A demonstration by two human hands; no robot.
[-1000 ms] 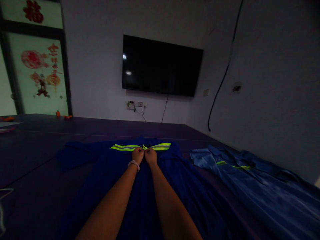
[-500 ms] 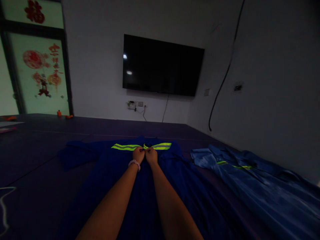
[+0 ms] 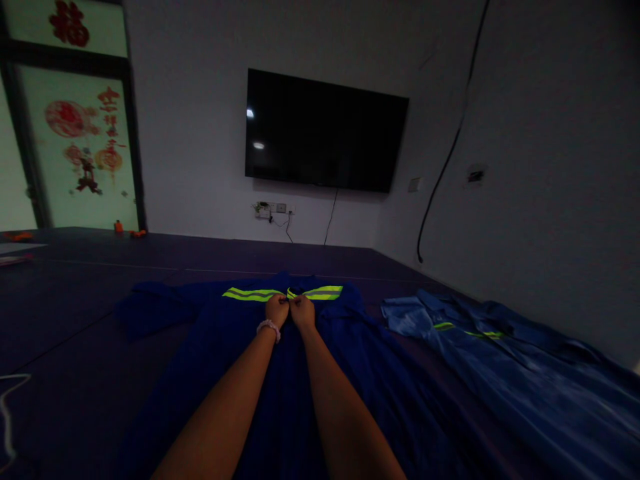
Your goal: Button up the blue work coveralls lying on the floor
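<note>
A dark blue work jacket point(image 3: 350, 360) with yellow reflective stripes point(image 3: 250, 294) lies spread flat on the dark floor mat point(image 3: 65, 313). My left hand point(image 3: 277, 309), with a pale bead bracelet at the wrist, and my right hand point(image 3: 302, 310) sit side by side on the jacket's front opening, just below the stripes. Both pinch the fabric at the middle seam, fingertips touching. What is between the fingers is too small and dark to make out.
A second, lighter blue jacket point(image 3: 505, 373) lies to the right along the wall. A black TV point(image 3: 325, 132) hangs on the far wall above a socket with cables point(image 3: 273, 210). A glass door with red decorations point(image 3: 75, 133) is at left; a white cord point(image 3: 7, 400) lies at the left edge.
Hardly anything differs: the hands stay pinched together on the jacket's front, and the view has shifted very slightly.
</note>
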